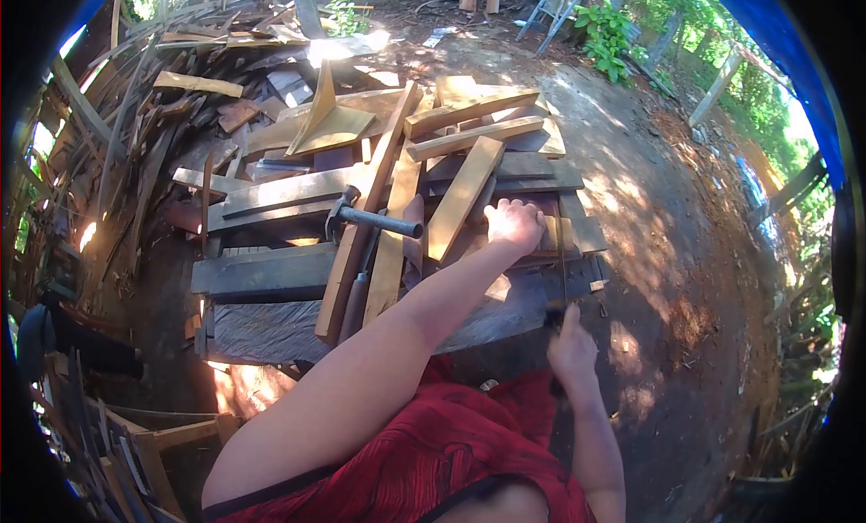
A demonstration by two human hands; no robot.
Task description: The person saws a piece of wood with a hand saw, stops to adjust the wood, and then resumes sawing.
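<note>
My left hand presses down on a light wooden piece at the right part of the workbench, its fingers curled at the edge of the wood. Below and to the right, my right hand is wrapped round the dark handle of a saw. The thin blade of the saw runs up from the handle across the wood, just right of my left hand. A hammer lies across wooden strips left of my left hand. Beside my left forearm lies a short plank.
Planks and beams cover the workbench. A large pile of scrap wood fills the left side. Further back stand a ladder and a leafy plant. Bare ground stretches along the right, with a wooden frame at lower left.
</note>
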